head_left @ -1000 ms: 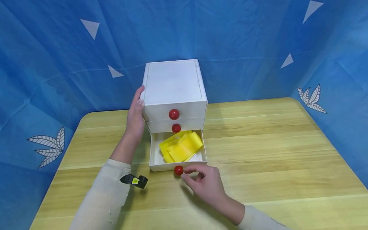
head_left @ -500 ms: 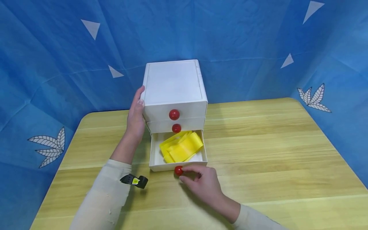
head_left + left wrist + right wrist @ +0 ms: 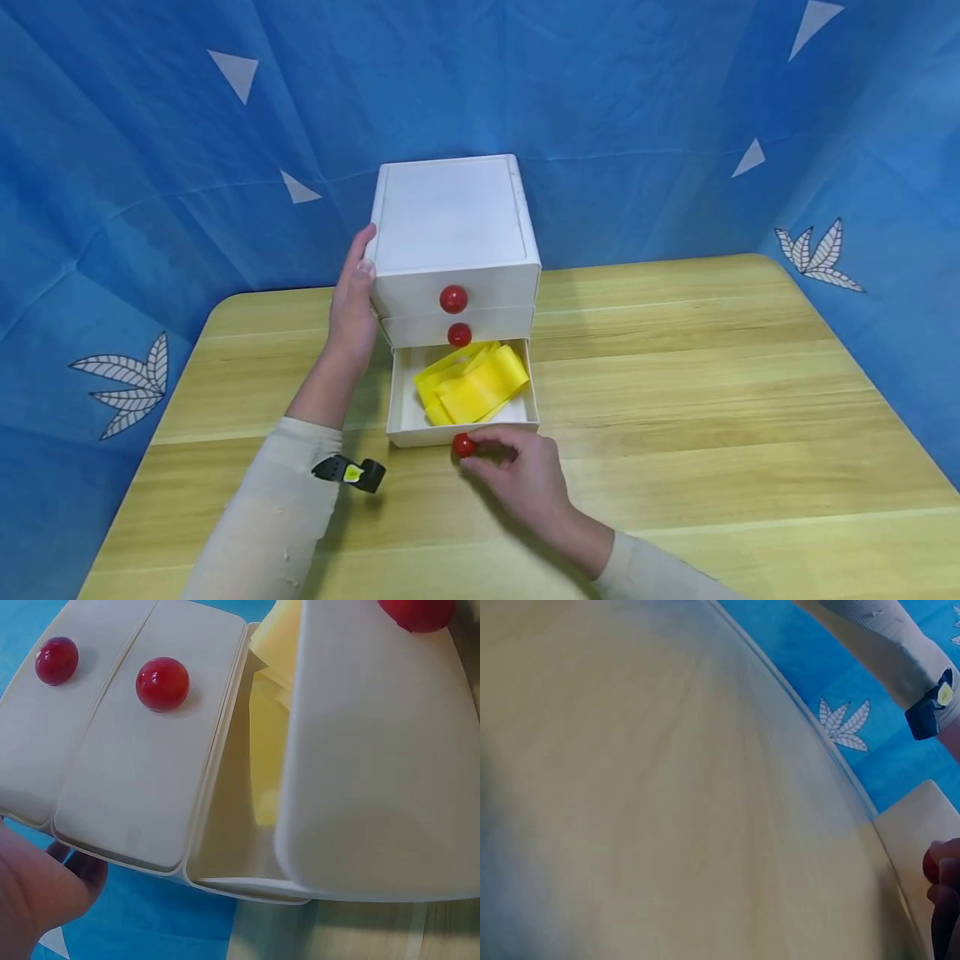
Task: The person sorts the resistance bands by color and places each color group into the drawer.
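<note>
A white drawer cabinet stands at the back of the table, with a round red knob on each of its drawer fronts. Its bottom drawer is pulled out and contains folded yellow ribbon. My left hand rests against the cabinet's left side, fingers extended along it and thumb by the front edge. With thumb and forefinger, my right hand pinches the bottom drawer's red knob from the right. The right wrist view shows fingertips around that knob at its right edge.
The wooden table extends to both sides of the cabinet. A blue cloth with white triangles and leaf prints hangs behind and beside it. A black strap with a small device is on the left sleeve.
My right hand has shifted slightly left, and its finger and thumb have come onto the red knob. The left hand, cabinet and pulled-out drawer look the same.
</note>
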